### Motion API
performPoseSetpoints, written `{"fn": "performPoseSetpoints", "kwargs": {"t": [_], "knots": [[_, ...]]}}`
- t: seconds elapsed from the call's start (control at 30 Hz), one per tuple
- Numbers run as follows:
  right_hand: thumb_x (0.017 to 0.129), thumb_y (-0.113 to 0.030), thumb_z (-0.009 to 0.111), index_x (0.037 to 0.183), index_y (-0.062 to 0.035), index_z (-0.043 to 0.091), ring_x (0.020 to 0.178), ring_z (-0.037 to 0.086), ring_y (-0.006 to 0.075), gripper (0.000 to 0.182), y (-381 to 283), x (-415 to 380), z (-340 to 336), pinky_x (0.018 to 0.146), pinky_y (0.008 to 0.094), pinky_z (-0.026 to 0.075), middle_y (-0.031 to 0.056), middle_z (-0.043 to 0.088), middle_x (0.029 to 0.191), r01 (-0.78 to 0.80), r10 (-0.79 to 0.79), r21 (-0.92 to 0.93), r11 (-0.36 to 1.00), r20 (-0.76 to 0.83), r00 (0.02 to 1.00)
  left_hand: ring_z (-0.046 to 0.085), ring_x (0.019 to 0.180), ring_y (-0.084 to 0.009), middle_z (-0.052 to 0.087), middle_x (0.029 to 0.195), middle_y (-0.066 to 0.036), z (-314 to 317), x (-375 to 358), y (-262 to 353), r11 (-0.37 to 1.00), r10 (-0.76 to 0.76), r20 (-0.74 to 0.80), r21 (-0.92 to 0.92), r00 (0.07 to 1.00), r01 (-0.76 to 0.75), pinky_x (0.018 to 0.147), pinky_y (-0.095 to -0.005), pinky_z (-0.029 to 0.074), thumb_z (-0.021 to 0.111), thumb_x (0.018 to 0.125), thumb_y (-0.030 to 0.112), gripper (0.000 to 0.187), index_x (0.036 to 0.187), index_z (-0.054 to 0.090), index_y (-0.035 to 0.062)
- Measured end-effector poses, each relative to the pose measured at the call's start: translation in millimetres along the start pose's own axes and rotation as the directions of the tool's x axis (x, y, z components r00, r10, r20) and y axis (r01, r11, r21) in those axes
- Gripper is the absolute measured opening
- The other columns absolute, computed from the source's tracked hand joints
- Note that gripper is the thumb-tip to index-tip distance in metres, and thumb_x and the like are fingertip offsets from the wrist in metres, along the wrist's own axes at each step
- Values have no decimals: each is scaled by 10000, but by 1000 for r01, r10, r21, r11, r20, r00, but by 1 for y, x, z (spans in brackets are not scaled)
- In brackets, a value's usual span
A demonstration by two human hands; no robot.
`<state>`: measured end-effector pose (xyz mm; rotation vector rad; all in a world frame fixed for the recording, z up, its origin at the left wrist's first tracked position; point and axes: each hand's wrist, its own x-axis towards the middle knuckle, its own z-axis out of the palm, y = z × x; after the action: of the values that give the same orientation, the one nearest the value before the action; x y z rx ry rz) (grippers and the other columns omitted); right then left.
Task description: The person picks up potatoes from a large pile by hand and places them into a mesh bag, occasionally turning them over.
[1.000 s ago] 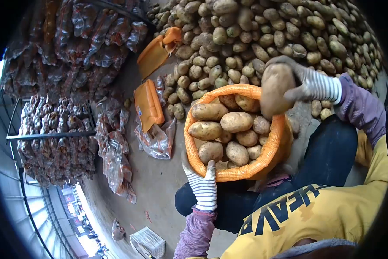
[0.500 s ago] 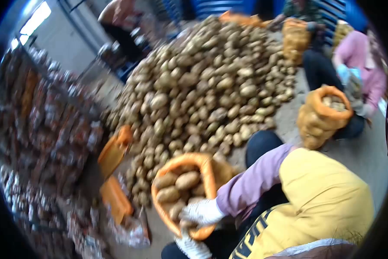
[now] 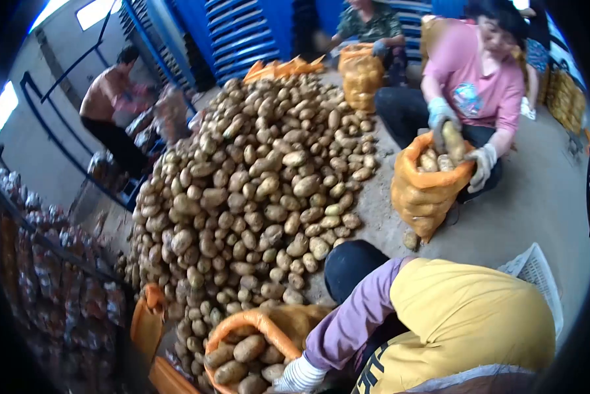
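Observation:
My right hand (image 3: 299, 375), in a white striped glove, reaches over the rim of an orange mesh sack (image 3: 262, 320) in front of me. Potatoes (image 3: 249, 349) fill the sack's mouth. The glove lies beside the potatoes at the sack's near side, its fingers partly cut off by the bottom edge. I cannot tell whether it grips one. My left hand is out of view. A purple sleeve (image 3: 350, 315) covers my right arm, under a yellow top (image 3: 465, 315).
A large potato heap (image 3: 255, 190) lies ahead. To its right, a person in pink (image 3: 472, 72) holds a potato (image 3: 453, 140) over another filled sack (image 3: 426, 197). Two other people work farther back. Wrapped bundles (image 3: 65, 282) stand left; a white basket (image 3: 538, 276) sits right.
The view has swung up and right, so the sack sits lower in frame. My left hand, earlier at the sack's near rim, has dropped out of view.

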<state>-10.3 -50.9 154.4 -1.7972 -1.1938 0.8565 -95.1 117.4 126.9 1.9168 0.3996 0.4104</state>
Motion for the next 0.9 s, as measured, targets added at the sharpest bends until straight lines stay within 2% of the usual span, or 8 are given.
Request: {"fn": "performPoseSetpoints", "kwargs": {"t": [0.07,0.13,0.17,0.2,0.3,0.4,0.53,0.9], "knots": [[1016,-442,405,1149,-172,644,986,644,256,385,23,10,30,881,393,497,129,673,1001,-103,138,187,977,-186,973,528,1148,-296,506,1268,-192,-23,-12,-9,954,199,-8,232,980,-192,1000,-433,426,664,898,248,587,1390,471,-6],[1019,-338,406,1092,-107,628,670,663,326,329,17,-4,31,624,424,547,144,660,799,-13,4,-36,999,-241,970,422,1286,-394,391,1403,-246,-51,-26,18,736,164,180,633,970,-242,1079,-478,356,670,888,278,657,1444,437,16],[962,-206,442,1034,-36,605,447,581,283,247,24,-8,44,419,414,469,138,584,649,51,-224,-603,796,-216,950,383,1316,-428,352,1450,-243,-49,-27,41,561,246,254,750,935,-351,1081,-487,353,689,877,320,620,1415,497,79],[898,-136,468,998,-5,582,378,524,218,201,24,-16,53,347,385,401,105,513,590,63,-425,-764,643,-287,858,364,1345,-411,350,1464,-233,-51,-25,55,415,248,380,790,891,-452,1100,-529,320,718,845,411,634,1386,541,132],[909,-140,473,1081,-3,582,522,621,240,245,17,-30,49,427,373,456,98,589,721,149,-314,-600,786,-180,932,356,1377,-364,475,1414,-104,-38,-5,67,339,106,736,605,668,-720,1151,-556,225,767,693,573,829,1364,543,141],[928,-127,441,1155,27,554,623,653,259,297,0,-51,10,526,397,526,126,631,837,131,-176,-503,854,-42,984,479,1299,-284,544,1323,-87,-37,12,46,213,152,837,492,526,-844,1148,-510,295,777,674,284,697,1318,560,127],[909,-129,489,1227,-26,571,863,645,266,344,25,-53,-20,734,380,547,128,636,980,229,-322,-598,768,-52,945,558,1193,-316,595,1209,-117,-37,22,36,341,245,795,465,555,-817,1091,-507,384,745,673,152,530,1178,607,74],[847,-220,550,814,-97,603,703,606,243,138,9,-57,-16,657,380,498,69,583,711,346,-390,-604,718,63,919,573,1147,-355,593,1183,-155,-39,24,53,458,170,843,391,511,-798,1032,-512,432,741,654,159,624,1247,567,76]]}}
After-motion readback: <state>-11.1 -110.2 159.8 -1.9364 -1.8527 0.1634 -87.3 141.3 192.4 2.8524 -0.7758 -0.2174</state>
